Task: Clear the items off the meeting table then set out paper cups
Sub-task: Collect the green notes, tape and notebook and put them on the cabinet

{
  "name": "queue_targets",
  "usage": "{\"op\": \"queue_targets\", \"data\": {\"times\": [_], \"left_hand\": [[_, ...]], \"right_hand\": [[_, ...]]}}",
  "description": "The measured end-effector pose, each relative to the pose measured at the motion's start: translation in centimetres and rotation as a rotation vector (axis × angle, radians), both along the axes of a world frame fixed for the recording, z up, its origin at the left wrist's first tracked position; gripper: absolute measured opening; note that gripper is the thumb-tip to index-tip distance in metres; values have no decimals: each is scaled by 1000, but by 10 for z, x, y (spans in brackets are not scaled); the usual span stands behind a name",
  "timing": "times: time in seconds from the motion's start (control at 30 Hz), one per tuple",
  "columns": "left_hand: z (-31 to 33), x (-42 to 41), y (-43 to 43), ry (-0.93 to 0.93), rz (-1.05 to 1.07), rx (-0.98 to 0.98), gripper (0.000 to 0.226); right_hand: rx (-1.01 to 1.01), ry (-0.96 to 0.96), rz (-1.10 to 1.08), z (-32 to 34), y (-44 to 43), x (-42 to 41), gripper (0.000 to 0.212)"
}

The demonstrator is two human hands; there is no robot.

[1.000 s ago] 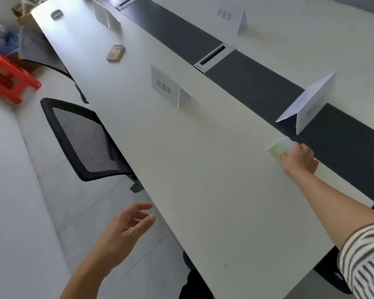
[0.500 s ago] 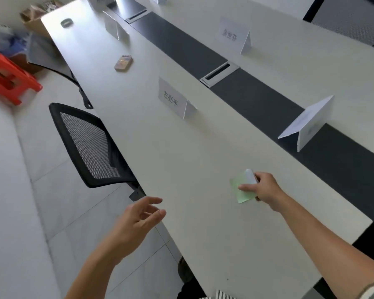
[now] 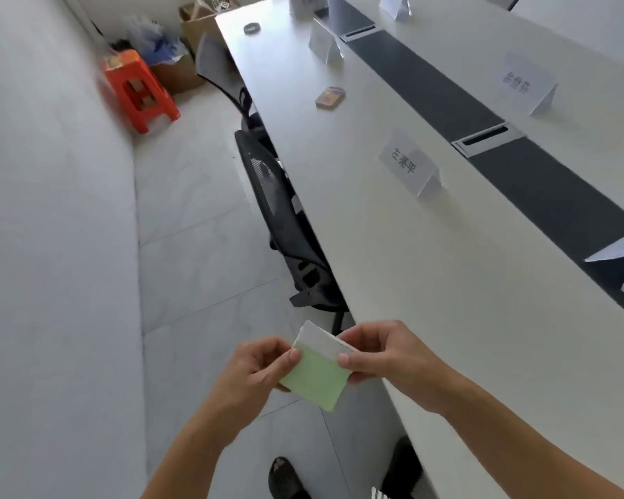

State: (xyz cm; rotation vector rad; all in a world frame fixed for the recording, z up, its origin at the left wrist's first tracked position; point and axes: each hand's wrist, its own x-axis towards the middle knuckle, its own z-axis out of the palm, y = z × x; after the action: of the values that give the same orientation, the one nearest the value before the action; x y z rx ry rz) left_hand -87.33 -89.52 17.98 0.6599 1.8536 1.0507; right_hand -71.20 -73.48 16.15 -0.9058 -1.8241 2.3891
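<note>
So the left hand [image 3: 256, 369] and right hand [image 3: 386, 358] pinch the pack [image 3: 316, 376], lower centre; the box [image 3: 329, 97] lies far up-frame on the table [image 3: 429, 282], right hand's side.

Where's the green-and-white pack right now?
Head view, bottom centre: the pack is off the table, pinched between left hand and right hand over the floor, near the mesh chair.

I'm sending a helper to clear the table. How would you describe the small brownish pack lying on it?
On the long white meeting table, go along the chair side, past the name card by the black mesh chair. The small pack lies flat beyond it, brownish, unlike the upright white folded cards nearby.
</note>
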Motion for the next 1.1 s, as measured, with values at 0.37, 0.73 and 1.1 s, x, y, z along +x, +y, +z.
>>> {"op": "queue_targets", "data": {"times": [0.37, 0.73, 1.1], "left_hand": [[48, -136, -210, -91, 270, 84, 15], [21, -250, -252, -270, 800, 210, 9], [25, -448, -191, -234, 796, 105, 46]], "right_hand": [[294, 102, 249, 34, -195, -194, 11], [401, -68, 330, 9, -183, -297, 8], [500, -177, 374, -36, -94, -486, 17]]}}
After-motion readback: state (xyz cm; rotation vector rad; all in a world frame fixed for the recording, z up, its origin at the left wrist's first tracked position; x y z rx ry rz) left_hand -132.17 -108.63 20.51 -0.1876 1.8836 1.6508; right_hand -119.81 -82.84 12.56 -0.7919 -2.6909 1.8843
